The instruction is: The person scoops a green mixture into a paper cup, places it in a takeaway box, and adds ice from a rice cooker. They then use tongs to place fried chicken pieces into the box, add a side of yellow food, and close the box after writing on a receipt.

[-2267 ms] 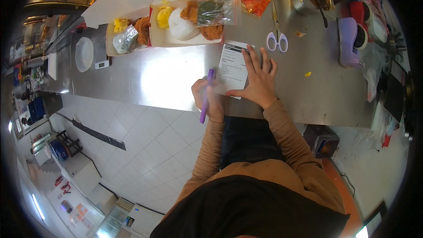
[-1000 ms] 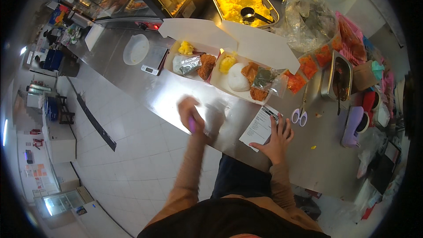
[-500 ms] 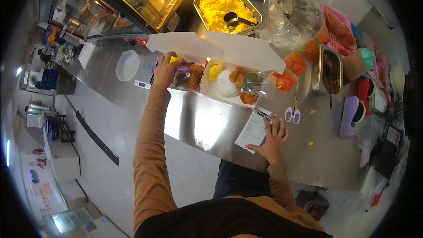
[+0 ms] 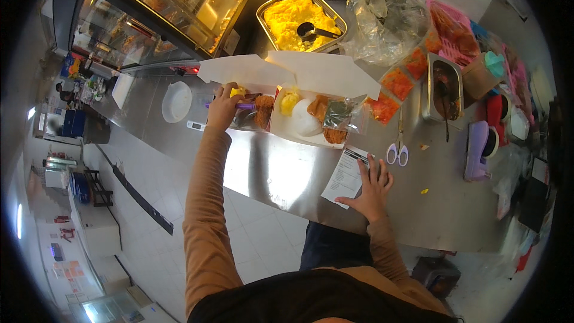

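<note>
My left hand (image 4: 221, 112) is closed around a slim purple pen (image 4: 244, 106) and hovers at the left side of an open food box. In that box are a piece of fried chicken (image 4: 263, 111) and some yellow food, partly hidden by my fingers. The food box beside it (image 4: 281, 127) holds a white mound of rice (image 4: 305, 121), yellow scrambled-looking food (image 4: 290, 103), fried pieces and a clear sachet with dark green contents (image 4: 338, 113). My right hand (image 4: 373, 192) rests with spread fingers on a printed paper slip (image 4: 342, 180) at the counter's front edge.
Behind the boxes stands a metal tray (image 4: 342, 23) of yellow food with a black scoop (image 4: 317, 32). To the right lie scissors (image 4: 397, 151), red-orange sachets (image 4: 399, 85), a metal sauce pan (image 4: 429, 104) and a lilac tape dispenser (image 4: 476, 149). A white round tub (image 4: 177, 102) sits left.
The whole view has shifted slightly. My left hand stays on the pen at the left box, and my right hand stays on the paper slip.
</note>
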`<state>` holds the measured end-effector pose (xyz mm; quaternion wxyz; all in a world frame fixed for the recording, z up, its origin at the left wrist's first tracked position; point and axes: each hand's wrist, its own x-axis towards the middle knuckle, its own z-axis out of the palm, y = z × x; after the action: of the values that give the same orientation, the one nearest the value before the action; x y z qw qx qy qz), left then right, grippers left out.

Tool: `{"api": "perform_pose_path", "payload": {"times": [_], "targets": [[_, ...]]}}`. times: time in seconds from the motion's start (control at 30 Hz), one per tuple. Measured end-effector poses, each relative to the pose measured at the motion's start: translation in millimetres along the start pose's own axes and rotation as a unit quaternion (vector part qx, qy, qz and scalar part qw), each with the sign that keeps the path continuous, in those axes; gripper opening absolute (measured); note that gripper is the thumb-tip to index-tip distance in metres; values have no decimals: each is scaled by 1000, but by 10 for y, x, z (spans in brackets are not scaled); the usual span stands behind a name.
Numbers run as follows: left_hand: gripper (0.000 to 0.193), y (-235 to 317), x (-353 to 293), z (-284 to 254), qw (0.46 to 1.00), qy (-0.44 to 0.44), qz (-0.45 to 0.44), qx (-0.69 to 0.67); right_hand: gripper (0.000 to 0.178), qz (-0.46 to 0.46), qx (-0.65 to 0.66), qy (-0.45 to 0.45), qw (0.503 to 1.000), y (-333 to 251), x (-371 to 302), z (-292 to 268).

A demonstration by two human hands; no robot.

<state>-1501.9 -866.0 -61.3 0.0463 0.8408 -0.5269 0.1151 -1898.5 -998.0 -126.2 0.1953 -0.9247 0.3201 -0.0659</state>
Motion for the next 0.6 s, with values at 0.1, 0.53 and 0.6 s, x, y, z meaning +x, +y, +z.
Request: {"api": "perform_pose_path", "payload": {"times": [0.1,0.53,0.6], "targets": [[14,-111,11,-11,998,43,-26,30,105,0,1,-4,1000,-22,5,-24],[22,995,-68,-586,977,187,46,-93,99,5,43,-7,999,11,-1,-84],[23,1285,-143,-473,977,175,75,-96,99,7,46,-7,999,3,-6,-103]]}}
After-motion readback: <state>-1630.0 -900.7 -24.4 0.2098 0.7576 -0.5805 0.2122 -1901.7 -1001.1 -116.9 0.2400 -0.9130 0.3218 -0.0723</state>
